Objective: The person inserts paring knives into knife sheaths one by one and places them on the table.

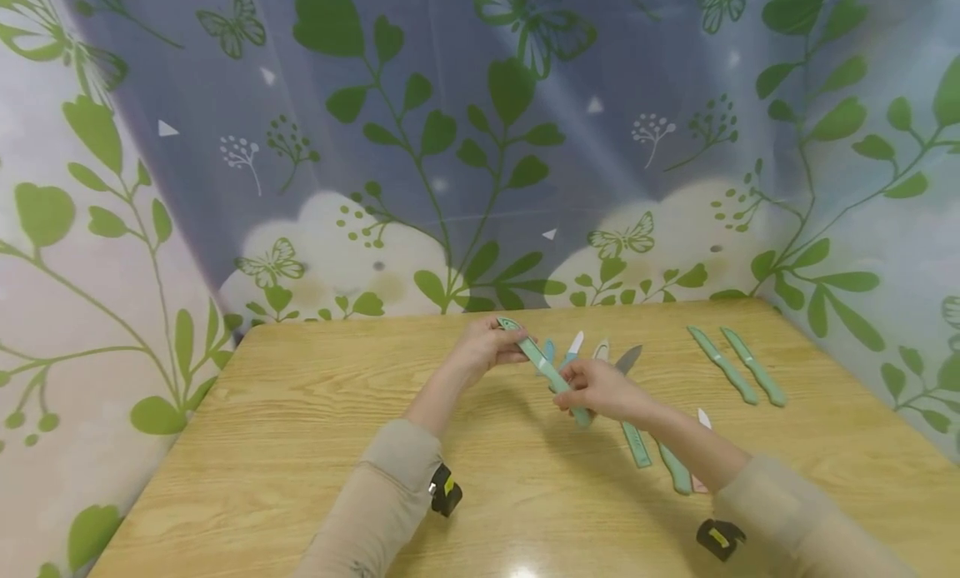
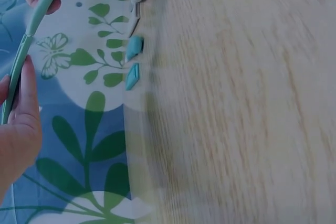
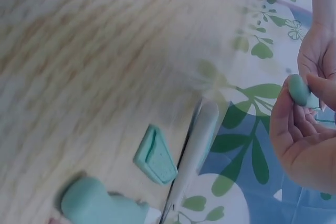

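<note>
Both hands hold one slim green knife [image 1: 542,362] up over the table, its blade end covered by a matching green sheath [image 1: 517,332]. The left hand [image 1: 486,350] pinches the sheath end, thumb along one side. At the lower end the right hand [image 1: 606,390] grips the handle with thumb and fingertips. In the left wrist view the sheath [image 2: 19,74] and the handle [image 2: 46,8] meet end to end in line. In the right wrist view the rounded handle end [image 3: 299,89] pokes out of the right fingers, and most of the knife is hidden.
Behind the right hand lie a white blade [image 1: 576,342], a blue piece [image 1: 550,350] and a grey blade [image 1: 629,359]. Nearer are a green sheath [image 1: 636,446] and a green handle [image 1: 676,470]. Two green knives [image 1: 723,365] lie side by side at right. A patterned curtain [image 1: 420,145] borders the table.
</note>
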`<state>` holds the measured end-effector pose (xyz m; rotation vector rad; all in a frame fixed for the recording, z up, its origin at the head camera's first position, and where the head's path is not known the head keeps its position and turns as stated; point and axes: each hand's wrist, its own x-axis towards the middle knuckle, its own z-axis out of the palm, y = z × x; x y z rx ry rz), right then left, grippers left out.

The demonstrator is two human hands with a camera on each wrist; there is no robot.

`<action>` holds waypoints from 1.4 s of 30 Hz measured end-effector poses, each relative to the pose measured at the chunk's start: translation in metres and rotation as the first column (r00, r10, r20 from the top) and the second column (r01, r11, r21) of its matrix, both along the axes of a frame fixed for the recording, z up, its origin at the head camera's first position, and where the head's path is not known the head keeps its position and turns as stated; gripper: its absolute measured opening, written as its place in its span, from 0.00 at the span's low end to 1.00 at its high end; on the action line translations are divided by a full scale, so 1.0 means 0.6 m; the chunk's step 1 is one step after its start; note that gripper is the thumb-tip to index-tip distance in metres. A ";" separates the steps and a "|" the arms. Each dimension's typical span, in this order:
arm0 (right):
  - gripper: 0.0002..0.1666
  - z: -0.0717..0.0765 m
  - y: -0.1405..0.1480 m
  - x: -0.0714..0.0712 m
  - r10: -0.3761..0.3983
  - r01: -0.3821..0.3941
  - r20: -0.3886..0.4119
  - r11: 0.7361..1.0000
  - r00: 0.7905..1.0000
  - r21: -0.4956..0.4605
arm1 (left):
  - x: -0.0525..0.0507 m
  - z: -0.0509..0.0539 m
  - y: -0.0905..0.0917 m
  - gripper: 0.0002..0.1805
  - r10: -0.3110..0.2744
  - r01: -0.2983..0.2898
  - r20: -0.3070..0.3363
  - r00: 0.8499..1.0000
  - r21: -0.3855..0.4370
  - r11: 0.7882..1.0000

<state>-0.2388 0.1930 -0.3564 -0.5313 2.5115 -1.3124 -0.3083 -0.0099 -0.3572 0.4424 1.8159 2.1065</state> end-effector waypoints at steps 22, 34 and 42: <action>0.12 -0.002 0.078 -0.015 -0.003 0.018 -0.142 0.994 0.990 0.107 | -0.008 0.001 0.026 0.09 0.128 -0.127 0.031 0.991 -0.028 0.992; 0.31 0.028 0.149 -0.024 -0.244 0.243 -0.033 0.970 0.969 -0.016 | -0.017 -0.001 0.054 0.14 0.162 -0.166 -0.040 0.986 -0.153 0.974; 0.27 0.024 0.224 -0.045 -0.390 0.390 -0.004 0.920 0.921 0.045 | -0.013 -0.009 0.071 0.09 0.141 -0.236 -0.252 0.957 -0.401 0.885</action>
